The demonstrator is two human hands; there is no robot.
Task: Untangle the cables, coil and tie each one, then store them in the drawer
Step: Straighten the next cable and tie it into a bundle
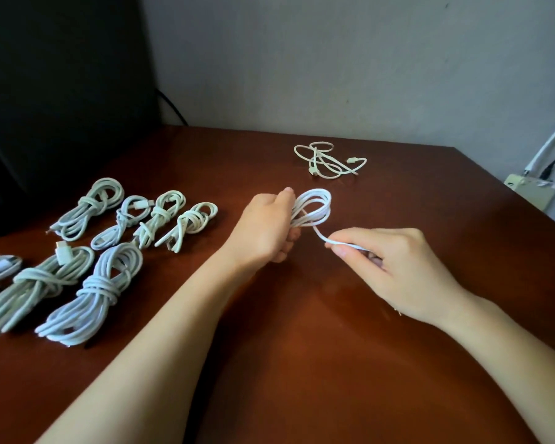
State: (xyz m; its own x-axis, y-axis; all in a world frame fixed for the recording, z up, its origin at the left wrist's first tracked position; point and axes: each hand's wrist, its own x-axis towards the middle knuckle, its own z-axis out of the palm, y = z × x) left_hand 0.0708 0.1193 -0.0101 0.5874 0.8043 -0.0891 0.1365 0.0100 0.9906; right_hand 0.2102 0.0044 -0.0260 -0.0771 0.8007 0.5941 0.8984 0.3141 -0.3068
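Observation:
My left hand [266,229] grips a white cable coil [314,208] above the middle of the brown table; its loops stick out to the right of my fist. The coil's free end [322,237] runs down and right into my right hand [394,267], which pinches it between thumb and fingers. A loose, tangled cream cable [329,160] lies farther back on the table. Several coiled and tied white cables [93,254] lie in two rows on the left.
A dark monitor or panel [61,91] stands at the back left with a black cord behind it. The table's right edge [526,203] runs diagonally; beyond it a white box [532,192] with plugged-in wires sits by the wall. No drawer is in view.

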